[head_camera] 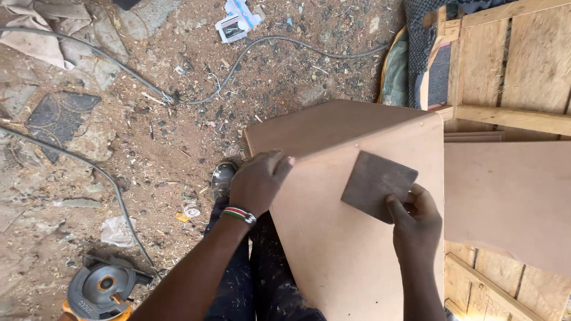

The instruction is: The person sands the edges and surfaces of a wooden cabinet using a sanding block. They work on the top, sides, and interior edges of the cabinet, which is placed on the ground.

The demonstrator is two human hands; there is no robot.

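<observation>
1. Your dark brown square sheet of sandpaper [377, 183] lies flat on the pale tan fibreboard panel [351, 238], near its upper edge. Keep it flat so you don't gouge the face.
2. Your right hand [416, 223] pinches the sheet's lower corner, thumb on top, wrist straight.
3. Your left hand [257, 182] curls over the panel's left edge, steadying it. Grip firm there.
4. Sawdusty dirt ground [148, 137], grey cables [107, 178] and an orange circular saw [100, 292] sit off to your left.

A dark square sandpaper sheet [377, 183] is lying flat, turned diamond-wise, on the upper part of a smooth tan board [351, 249] that is leaning tilted across the person's lap.
</observation>
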